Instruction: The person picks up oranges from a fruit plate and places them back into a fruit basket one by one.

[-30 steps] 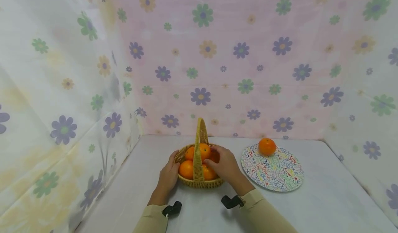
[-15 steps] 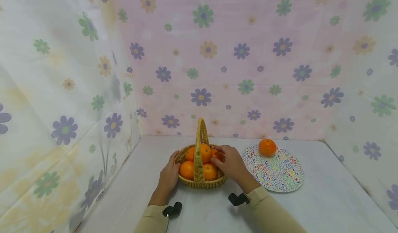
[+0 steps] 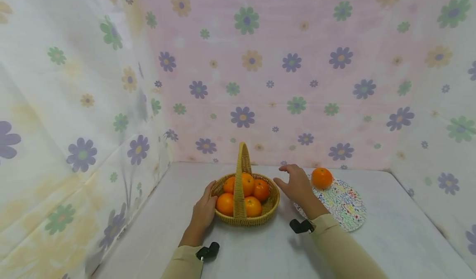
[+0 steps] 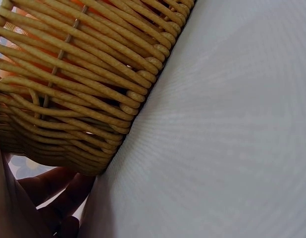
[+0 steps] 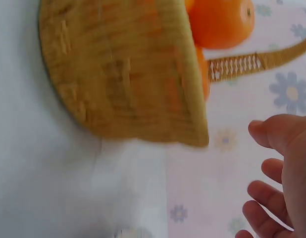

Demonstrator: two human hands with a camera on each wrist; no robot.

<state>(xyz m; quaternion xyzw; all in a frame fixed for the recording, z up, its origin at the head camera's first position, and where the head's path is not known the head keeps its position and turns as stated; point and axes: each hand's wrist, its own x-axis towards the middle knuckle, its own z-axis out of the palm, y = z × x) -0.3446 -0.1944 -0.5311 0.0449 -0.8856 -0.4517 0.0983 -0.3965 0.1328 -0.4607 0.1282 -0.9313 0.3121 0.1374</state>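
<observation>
A yellow wicker basket point(image 3: 273, 206) with a tall arched handle stands upright on the table, holding several oranges point(image 3: 253, 206). At its left side, my left hand point(image 3: 203, 211) holds the wall, thumb near the rim and fingers round the outside. The left wrist view shows the fingers point(image 4: 49, 191) partly hidden behind the weave. My right hand point(image 3: 299, 186) is in the air between basket and plate, fingers loosely bent and apart, holding nothing. Nearest to it on the right is a single orange point(image 3: 321, 178) on the far part of a round, colour-speckled plate point(image 3: 343, 206).
The white table point(image 3: 260, 254) runs back to a pink flowered cloth wall point(image 3: 275, 146). A white flowered cloth point(image 3: 100, 175) closes the left side, another point(image 3: 442, 159) the right. My right forearm point(image 3: 342, 246) extends in front of the plate.
My right hand has let go of an orange at the basket's right side and moved out right, toward the plate. The left hand stays on the basket.
</observation>
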